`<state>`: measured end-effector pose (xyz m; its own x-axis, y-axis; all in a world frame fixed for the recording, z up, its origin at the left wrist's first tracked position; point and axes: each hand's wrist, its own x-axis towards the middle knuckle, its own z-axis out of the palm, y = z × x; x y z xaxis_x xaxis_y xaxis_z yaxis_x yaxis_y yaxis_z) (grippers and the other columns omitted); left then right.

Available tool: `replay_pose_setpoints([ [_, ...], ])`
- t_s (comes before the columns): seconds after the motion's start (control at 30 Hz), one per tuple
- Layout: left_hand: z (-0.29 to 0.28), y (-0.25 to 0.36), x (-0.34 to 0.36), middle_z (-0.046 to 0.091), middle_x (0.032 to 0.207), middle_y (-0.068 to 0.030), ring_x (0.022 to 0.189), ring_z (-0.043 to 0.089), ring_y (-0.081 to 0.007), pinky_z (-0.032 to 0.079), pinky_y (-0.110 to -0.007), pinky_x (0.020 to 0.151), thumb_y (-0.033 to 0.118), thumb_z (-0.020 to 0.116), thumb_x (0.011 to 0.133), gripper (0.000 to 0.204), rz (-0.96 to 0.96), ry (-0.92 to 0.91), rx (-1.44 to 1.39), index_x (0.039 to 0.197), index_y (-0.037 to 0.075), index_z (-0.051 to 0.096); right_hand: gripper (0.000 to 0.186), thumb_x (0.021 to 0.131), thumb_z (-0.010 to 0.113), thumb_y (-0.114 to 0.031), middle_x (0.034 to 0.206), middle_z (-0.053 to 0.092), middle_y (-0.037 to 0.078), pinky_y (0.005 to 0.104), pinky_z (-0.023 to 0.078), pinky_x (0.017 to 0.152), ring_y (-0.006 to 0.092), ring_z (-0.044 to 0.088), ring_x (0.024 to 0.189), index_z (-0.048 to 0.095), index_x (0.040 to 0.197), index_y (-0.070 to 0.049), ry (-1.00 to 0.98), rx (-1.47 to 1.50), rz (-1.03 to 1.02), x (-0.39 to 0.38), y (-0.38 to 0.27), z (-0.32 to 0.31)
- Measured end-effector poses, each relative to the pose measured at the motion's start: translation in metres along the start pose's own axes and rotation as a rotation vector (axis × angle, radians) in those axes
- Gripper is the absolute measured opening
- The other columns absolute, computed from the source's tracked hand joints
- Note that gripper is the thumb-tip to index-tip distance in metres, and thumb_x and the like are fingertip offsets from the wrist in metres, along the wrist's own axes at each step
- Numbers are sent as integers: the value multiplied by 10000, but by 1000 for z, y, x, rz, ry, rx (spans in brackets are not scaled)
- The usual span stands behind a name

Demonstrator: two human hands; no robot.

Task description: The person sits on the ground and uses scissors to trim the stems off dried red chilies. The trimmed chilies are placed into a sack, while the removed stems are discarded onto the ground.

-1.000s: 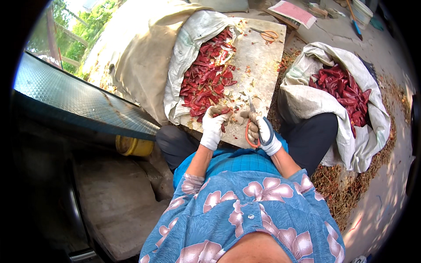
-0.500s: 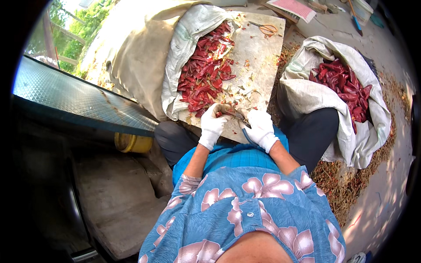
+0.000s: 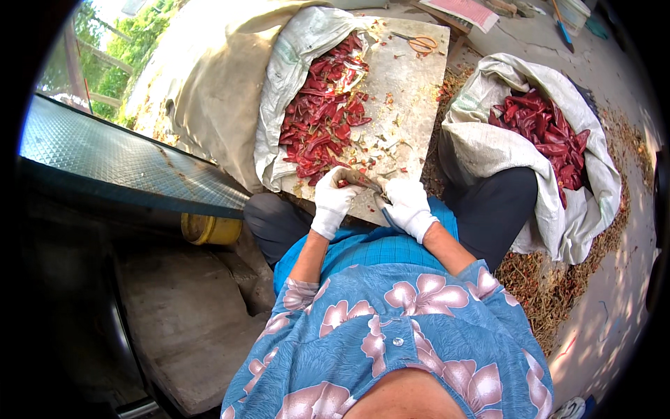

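On a dial centred between the left hand point(image 3: 333, 200) and the right hand point(image 3: 409, 204), the table point(image 3: 412, 84) stretches to twelve o'clock; at three, the open white sack point(image 3: 481, 143) holds glossy peppers point(image 3: 548, 133), while at ten a pale sack point(image 3: 269, 133) opens onto a red heap point(image 3: 317, 115). The right fingers curl around apparent scissors point(image 3: 383, 207), largely hidden; the left pinch closed on a reddish piece point(image 3: 342, 184), barely visible. Blades so near could nick the left fingertips should the piece slip.
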<state>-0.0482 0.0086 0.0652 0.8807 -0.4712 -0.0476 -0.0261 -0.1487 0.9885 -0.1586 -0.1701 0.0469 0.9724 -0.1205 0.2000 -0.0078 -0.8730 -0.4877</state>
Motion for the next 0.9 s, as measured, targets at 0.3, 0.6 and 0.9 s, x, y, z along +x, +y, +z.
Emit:
replay_pose_setpoints([
  [0.3, 11, -14, 2, 663, 850, -37, 617, 587, -110, 474, -266, 497, -51, 743, 891, 238, -267, 203, -419, 1066, 58, 624, 394, 984, 603, -447, 835, 723, 231, 513, 567, 757, 421, 718, 830, 728, 973, -73, -9, 260, 203, -7, -1, 19],
  [0.6, 127, 212, 72, 633, 1187, -158, 805, 669, -184, 579, -327, 682, 288, 728, 962, 678, 146, -538, -74, 1538, 54, 459, 371, 981, 674, -343, 777, 731, 136, 419, 570, 653, 260, 725, 686, 712, 1104, 4, -354, 785, 520, 6, 9, 27],
  [0.9, 126, 410, -58, 676, 1178, -236, 1073, 693, -377, 574, -433, 882, 249, 740, 865, 452, 1079, -1082, -68, 1238, 10, 651, 406, 997, 672, -343, 841, 728, 106, 353, 557, 686, 174, 714, 772, 665, 1273, -46, -330, 827, 386, -2, 29, 48],
])
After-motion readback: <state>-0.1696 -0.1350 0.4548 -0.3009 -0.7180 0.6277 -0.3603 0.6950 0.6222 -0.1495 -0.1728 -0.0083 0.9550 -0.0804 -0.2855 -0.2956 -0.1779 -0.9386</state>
